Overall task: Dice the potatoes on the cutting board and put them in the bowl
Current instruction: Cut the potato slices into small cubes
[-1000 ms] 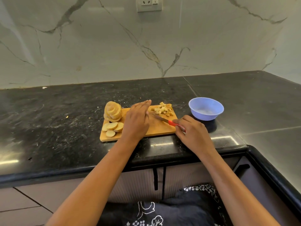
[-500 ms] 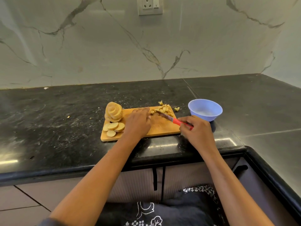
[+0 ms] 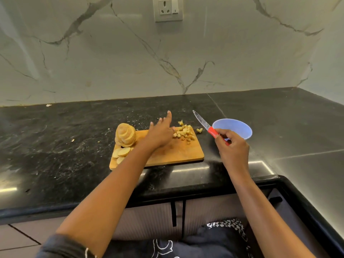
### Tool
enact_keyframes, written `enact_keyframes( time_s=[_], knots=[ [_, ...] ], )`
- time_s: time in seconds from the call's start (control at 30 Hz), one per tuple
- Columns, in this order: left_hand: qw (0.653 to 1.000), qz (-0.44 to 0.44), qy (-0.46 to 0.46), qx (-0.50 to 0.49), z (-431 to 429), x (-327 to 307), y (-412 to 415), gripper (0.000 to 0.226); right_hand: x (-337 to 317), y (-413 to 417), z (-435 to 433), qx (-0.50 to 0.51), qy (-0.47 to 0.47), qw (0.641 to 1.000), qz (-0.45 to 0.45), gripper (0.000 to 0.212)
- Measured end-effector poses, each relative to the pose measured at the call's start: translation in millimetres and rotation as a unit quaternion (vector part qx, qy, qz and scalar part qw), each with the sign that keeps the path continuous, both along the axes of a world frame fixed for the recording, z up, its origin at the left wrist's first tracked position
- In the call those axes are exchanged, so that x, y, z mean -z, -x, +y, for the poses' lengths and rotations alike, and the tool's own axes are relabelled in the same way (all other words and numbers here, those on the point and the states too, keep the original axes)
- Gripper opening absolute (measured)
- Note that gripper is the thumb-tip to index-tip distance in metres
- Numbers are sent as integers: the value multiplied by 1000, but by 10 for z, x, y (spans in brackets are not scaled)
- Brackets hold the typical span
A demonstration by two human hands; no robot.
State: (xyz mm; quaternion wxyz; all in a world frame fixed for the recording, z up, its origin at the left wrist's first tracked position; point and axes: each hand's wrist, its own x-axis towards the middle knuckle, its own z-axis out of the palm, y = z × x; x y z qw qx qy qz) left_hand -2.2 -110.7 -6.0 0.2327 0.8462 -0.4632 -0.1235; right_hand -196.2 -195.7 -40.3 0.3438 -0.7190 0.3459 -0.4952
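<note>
Right hand (image 3: 232, 146) is gripping the red handle of a knife (image 3: 205, 125), lifted clear of the board (image 3: 178, 151). Fingers are wrapping the handle fully. Blade is pointing up and far-left, tip toward the wall; the knife's long axis is running diagonally from the hand, just in front of the bowl (image 3: 240, 127), out over the counter (image 3: 55, 146). Likely held aside like this so the edge is out of the way while the other hand is working.

Left hand (image 3: 160, 136) is stretching flat and open over the board's middle, fingers spread and pointing far-right, holding nothing. Its edge is touching or nearly touching the dice (image 3: 184, 134); I cannot tell which. Reads as a sweep, gathering cubes toward the right.

Dice are sitting in a loose heap at the board's far-right corner, nearest the bowl, presumably piled there for a short transfer. One stray piece (image 3: 199, 130) is lying off the board, on the counter between board and bowl.

Uncut slices (image 3: 121, 152) are lying flat at the near-left end; a fanned stack (image 3: 125, 135) is leaning behind them. Board's long axis is running left to right.

Bowl is standing upright, right of the board, well within reach. Contents unclear.
</note>
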Motion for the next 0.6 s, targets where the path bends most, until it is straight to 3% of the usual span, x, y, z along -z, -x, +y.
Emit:
enact_keyframes(
  time_s=[0.1,0.33,0.6],
  knots=[
    [997,-3,79,-12,-283,-187,-216,60,-47,-112,-117,-5,-25,999,-25,17],
    [979,-52,-95,172,-770,-194,-483,50,-78,-251,-324,0,-31,999,-38,17],
    [982,-93,-57,156,-834,-126,-547,19,-28,-234,-380,-6,-29,999,-44,20]
  ],
)
